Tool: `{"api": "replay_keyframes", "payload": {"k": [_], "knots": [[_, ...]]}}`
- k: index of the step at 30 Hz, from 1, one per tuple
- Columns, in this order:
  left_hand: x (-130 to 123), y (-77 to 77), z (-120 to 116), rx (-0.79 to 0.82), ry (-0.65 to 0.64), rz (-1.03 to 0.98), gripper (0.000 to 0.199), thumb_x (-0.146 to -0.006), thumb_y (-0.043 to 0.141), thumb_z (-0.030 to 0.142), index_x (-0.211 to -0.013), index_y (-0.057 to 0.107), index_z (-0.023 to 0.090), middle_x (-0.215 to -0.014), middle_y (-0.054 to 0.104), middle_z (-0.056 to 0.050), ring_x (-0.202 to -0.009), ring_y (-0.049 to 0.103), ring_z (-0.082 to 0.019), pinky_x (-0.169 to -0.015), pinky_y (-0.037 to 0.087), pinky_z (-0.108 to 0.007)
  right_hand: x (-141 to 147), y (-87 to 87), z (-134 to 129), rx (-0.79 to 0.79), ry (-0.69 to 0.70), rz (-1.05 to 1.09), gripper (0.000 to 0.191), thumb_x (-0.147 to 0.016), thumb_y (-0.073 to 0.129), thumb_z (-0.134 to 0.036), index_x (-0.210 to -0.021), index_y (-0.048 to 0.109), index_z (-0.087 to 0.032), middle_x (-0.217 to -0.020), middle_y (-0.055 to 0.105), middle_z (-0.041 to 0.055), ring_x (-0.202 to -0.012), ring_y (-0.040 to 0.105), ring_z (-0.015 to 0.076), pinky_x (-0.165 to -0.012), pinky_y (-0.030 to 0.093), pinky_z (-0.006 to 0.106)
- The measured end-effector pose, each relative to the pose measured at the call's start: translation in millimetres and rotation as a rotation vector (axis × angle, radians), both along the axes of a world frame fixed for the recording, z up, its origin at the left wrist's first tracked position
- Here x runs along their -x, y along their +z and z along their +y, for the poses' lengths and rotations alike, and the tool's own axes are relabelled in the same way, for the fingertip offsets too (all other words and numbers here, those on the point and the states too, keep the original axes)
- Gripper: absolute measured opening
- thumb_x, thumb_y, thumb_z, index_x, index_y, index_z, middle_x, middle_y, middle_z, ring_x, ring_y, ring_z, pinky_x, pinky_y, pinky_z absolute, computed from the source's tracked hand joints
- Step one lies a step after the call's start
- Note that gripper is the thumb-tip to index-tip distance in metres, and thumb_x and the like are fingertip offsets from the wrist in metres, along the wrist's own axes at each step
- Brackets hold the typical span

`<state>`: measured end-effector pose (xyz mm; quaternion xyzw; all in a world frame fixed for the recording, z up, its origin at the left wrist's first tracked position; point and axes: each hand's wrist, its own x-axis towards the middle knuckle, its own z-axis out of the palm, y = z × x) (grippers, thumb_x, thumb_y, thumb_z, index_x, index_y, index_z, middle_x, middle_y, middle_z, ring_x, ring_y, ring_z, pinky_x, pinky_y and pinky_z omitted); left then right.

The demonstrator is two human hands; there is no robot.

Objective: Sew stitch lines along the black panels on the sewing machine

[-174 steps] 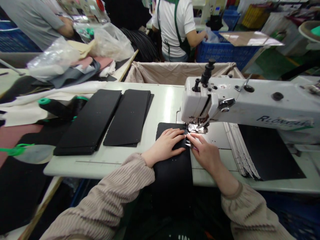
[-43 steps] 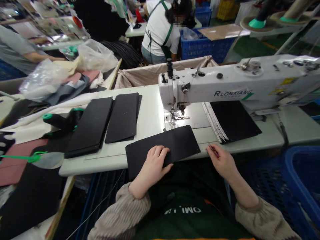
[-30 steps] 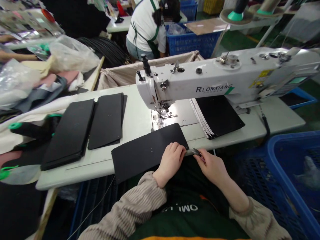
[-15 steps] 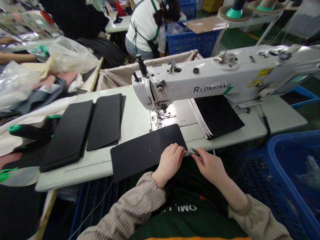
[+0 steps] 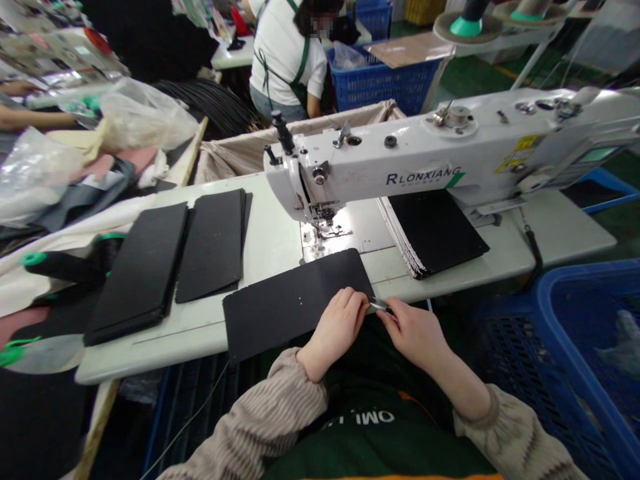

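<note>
A black panel (image 5: 295, 300) lies at a slant over the front edge of the sewing table, below the needle area. My left hand (image 5: 340, 327) is closed on the panel's right end, fingers pinched at its lower corner. In my right hand (image 5: 413, 333) is a small pair of metal snips (image 5: 381, 305), its blades touching the corner beside my left fingertips. The fine detail at the blade tips is too small to tell.
A white sewing machine (image 5: 370, 160) stands behind the panel. Black panel stacks (image 5: 140, 267) lie left, another stack (image 5: 435, 230) under the machine arm. Blue baskets (image 5: 560, 293) stand right. A person (image 5: 285, 60) bends over beyond the table.
My right hand has moved slightly left, bringing the snips from beside the panel's corner onto it. The person beyond the table has shifted a little.
</note>
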<state>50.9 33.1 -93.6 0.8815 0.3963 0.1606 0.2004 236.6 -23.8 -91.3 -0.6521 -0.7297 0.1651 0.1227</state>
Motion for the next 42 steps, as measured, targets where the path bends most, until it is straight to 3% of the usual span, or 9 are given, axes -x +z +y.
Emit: {"api": "replay_keyframes", "payload": {"k": [9,21,24,28,30,32,36,39,42], "knots": [[-5.1,-4.1,-1.8,0.023,0.103,-0.094,0.017,-0.103,0.037,0.022,-0.096,0.052,0.019,-0.094,0.055,-0.006,-0.087,0.055,-0.019,-0.080,0.049,-0.034,-2.6,6.7,3.6,-0.009,0.024,-0.077,0.023,-0.100,0.040,-0.037,-0.091,0.054,-0.021,-0.078,0.069,0.0015,-0.064,0.063,0.0169,-0.053,0.022,0.030],[-7.0,-3.0,-5.3,-0.040,0.063,-0.013,0.018,-0.102,0.039,0.023,-0.098,0.055,0.018,-0.095,0.058,-0.007,-0.087,0.055,-0.021,-0.077,0.046,-0.036,2.0,1.2,10.9,-0.016,0.048,-0.182,0.030,-0.101,0.036,-0.036,-0.085,0.056,-0.022,-0.069,0.069,0.0021,-0.058,0.063,0.0167,-0.051,0.020,0.029],[8.7,3.9,-14.0,-0.027,-0.076,-0.051,0.020,-0.102,0.040,0.026,-0.095,0.058,0.019,-0.094,0.060,-0.006,-0.088,0.056,-0.019,-0.080,0.045,-0.034,-6.9,-2.9,11.5,-0.017,0.004,-0.195,0.031,-0.101,0.036,-0.040,-0.085,0.057,-0.024,-0.061,0.065,0.0002,-0.054,0.061,0.0169,-0.050,0.023,0.029],[65.9,9.9,-37.9,-0.020,-0.349,-0.054,0.033,-0.098,0.051,0.041,-0.073,0.058,0.021,-0.074,0.058,-0.002,-0.079,0.057,-0.016,-0.082,0.046,-0.033,-14.7,-5.6,15.4,-0.090,-0.054,-0.082,0.032,-0.096,0.045,-0.052,-0.096,0.059,-0.023,-0.075,0.068,0.0020,-0.064,0.064,0.0187,-0.053,0.037,0.027],[106.3,9.3,-49.0,-0.032,-0.226,-0.028,0.031,-0.094,0.057,0.044,-0.074,0.061,0.021,-0.075,0.060,-0.003,-0.082,0.059,-0.018,-0.084,0.047,-0.034,-12.5,-5.5,18.3,-0.145,-0.017,-0.022,0.038,-0.091,0.053,-0.056,-0.104,0.060,-0.021,-0.093,0.069,0.0068,-0.078,0.066,0.0212,-0.058,0.044,0.028],[148.4,6.7,-54.9,-0.057,0.011,-0.001,0.019,-0.092,0.061,0.039,-0.096,0.067,0.022,-0.097,0.067,-0.007,-0.101,0.061,-0.022,-0.096,0.047,-0.039,-6.8,-5.0,21.8,-0.175,0.060,-0.001,0.043,-0.089,0.058,-0.054,-0.117,0.060,-0.022,-0.113,0.067,0.0102,-0.090,0.067,0.0236,-0.062,0.048,0.030],[216.4,2.8,-53.4,-0.029,0.256,0.006,0.036,-0.097,0.048,0.024,-0.131,0.058,0.029,-0.139,0.057,-0.004,-0.138,0.043,-0.025,-0.117,0.029,-0.052,3.9,-5.3,31.6,-0.157,0.203,0.009,0.042,-0.092,0.055,-0.037,-0.134,0.055,-0.030,-0.140,0.057,0.0054,-0.102,0.067,0.0239,-0.068,0.053,0.032],[240.9,10.2,-49.3,0.091,0.336,-0.184,0.028,-0.097,0.048,0.025,-0.117,0.068,0.028,-0.125,0.067,-0.001,-0.128,0.054,-0.023,-0.117,0.031,-0.050,4.6,-0.6,40.6,-0.113,0.276,0.120,0.035,-0.093,0.052,-0.031,-0.126,0.062,-0.030,-0.131,0.065,0.0027,-0.106,0.067,0.0232,-0.080,0.054,0.034],[245.3,29.9,-44.1,0.218,0.536,-0.430,0.019,-0.092,0.061,0.033,-0.102,0.072,0.022,-0.104,0.073,-0.003,-0.108,0.065,-0.024,-0.102,0.048,-0.042,3.4,15.5,48.6,-0.113,0.193,0.323,0.024,-0.093,0.054,-0.034,-0.110,0.068,-0.025,-0.107,0.073,0.0038,-0.095,0.068,0.0213,-0.084,0.053,0.032]]}}
